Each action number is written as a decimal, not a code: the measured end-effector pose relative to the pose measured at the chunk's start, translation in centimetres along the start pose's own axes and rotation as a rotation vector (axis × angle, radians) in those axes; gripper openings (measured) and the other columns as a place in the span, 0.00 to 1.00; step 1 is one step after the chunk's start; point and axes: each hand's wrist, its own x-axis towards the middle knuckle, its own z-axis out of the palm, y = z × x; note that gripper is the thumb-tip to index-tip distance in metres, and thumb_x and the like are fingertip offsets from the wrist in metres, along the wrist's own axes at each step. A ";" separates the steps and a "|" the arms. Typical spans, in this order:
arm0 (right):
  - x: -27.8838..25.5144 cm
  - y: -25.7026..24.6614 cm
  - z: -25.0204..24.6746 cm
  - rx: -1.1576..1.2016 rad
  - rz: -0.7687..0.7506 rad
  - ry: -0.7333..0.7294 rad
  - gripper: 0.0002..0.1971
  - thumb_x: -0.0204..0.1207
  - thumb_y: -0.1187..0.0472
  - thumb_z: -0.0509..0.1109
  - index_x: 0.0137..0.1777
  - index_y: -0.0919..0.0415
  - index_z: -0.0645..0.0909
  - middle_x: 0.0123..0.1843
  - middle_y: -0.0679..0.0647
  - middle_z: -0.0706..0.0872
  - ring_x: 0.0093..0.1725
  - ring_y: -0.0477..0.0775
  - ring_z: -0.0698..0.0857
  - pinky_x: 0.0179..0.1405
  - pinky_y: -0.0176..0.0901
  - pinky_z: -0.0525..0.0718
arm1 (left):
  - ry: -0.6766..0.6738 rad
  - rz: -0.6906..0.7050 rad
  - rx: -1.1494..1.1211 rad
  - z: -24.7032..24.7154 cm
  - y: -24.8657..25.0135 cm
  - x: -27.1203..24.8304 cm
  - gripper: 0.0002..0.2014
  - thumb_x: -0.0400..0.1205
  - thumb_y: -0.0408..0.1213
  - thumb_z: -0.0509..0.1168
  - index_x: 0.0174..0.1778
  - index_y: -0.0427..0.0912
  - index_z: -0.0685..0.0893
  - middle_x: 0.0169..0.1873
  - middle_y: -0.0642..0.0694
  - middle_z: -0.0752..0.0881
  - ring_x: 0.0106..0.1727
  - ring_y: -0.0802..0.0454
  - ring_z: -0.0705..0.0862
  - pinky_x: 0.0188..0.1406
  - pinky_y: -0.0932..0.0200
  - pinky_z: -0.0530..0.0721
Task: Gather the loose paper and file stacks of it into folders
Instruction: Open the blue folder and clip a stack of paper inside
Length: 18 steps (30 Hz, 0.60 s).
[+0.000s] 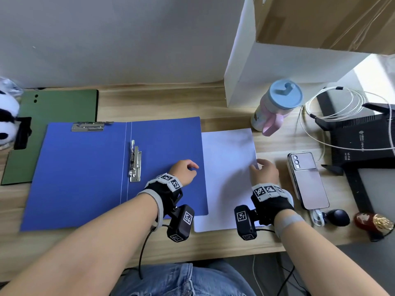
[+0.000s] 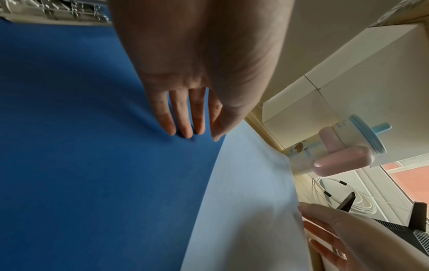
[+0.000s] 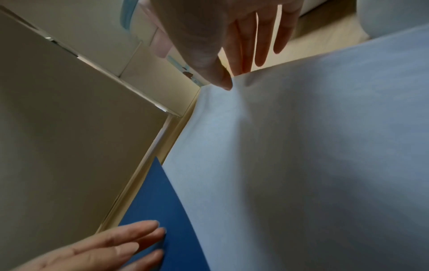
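An open blue folder lies flat on the wooden desk, with one metal clip by its spine and another at its top left. A stack of white paper lies to its right, its left edge tucked under the folder's right flap. My left hand rests its straight fingertips on the blue flap near the paper. My right hand pinches the paper's right edge, thumb on top and fingers reaching under the slightly lifted edge.
A closed green folder lies at the back left beside a panda plush. Right of the paper are a blue-lidded bottle, a phone, a black router with coiled cable, and a white box.
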 end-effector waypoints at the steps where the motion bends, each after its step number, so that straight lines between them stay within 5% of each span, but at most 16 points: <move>1: -0.1 0.0 -0.1 0.003 -0.002 -0.021 0.19 0.73 0.62 0.63 0.63 0.60 0.82 0.61 0.62 0.86 0.61 0.64 0.84 0.58 0.47 0.80 | 0.005 0.000 0.002 0.0 0.0 0.0 0.14 0.79 0.28 0.60 0.57 0.39 0.86 0.58 0.41 0.86 0.45 0.48 0.80 0.39 0.63 0.78; 4: 0.0 0.2 -0.1 0.007 0.009 -0.099 0.16 0.72 0.62 0.63 0.59 0.63 0.82 0.54 0.62 0.88 0.56 0.65 0.85 0.49 0.43 0.78 | 0.016 0.003 0.012 0.2 -0.1 -0.1 0.14 0.79 0.28 0.59 0.57 0.39 0.86 0.58 0.41 0.86 0.45 0.49 0.80 0.39 0.63 0.77; 8: 0.1 0.2 0.1 -0.052 -0.005 -0.087 0.18 0.71 0.62 0.66 0.61 0.66 0.82 0.58 0.65 0.86 0.60 0.67 0.82 0.58 0.50 0.80 | 0.020 0.018 0.028 0.3 -0.2 -0.1 0.14 0.79 0.27 0.59 0.57 0.39 0.86 0.59 0.41 0.85 0.47 0.49 0.80 0.47 0.61 0.79; 10: 0.1 0.2 0.1 -0.047 -0.016 -0.082 0.12 0.70 0.64 0.66 0.49 0.68 0.85 0.47 0.68 0.87 0.52 0.69 0.84 0.48 0.50 0.81 | 0.022 0.022 0.038 0.3 -0.2 -0.2 0.14 0.80 0.28 0.59 0.57 0.39 0.86 0.59 0.41 0.85 0.47 0.49 0.81 0.47 0.60 0.79; 13: 0.0 -0.1 -0.3 -0.042 0.015 -0.130 0.03 0.65 0.60 0.64 0.32 0.55 0.78 0.35 0.61 0.78 0.41 0.63 0.75 0.36 0.44 0.75 | 0.030 0.021 0.049 0.4 -0.2 -0.3 0.14 0.80 0.28 0.59 0.56 0.40 0.86 0.61 0.42 0.83 0.53 0.44 0.84 0.51 0.60 0.80; 16: 0.3 0.0 -0.5 -0.046 0.038 -0.091 0.15 0.70 0.60 0.66 0.57 0.59 0.84 0.57 0.62 0.86 0.60 0.65 0.81 0.58 0.46 0.77 | 0.034 0.020 0.052 0.5 -0.2 -0.4 0.14 0.80 0.28 0.59 0.56 0.40 0.86 0.63 0.42 0.82 0.59 0.43 0.84 0.53 0.60 0.80; 18: 0.3 -0.1 -0.8 -0.041 0.013 -0.037 0.16 0.72 0.61 0.66 0.60 0.62 0.83 0.61 0.61 0.85 0.64 0.65 0.80 0.58 0.46 0.77 | 0.034 0.020 0.050 0.5 -0.2 -0.4 0.14 0.80 0.28 0.59 0.56 0.40 0.86 0.63 0.43 0.81 0.59 0.43 0.84 0.54 0.59 0.81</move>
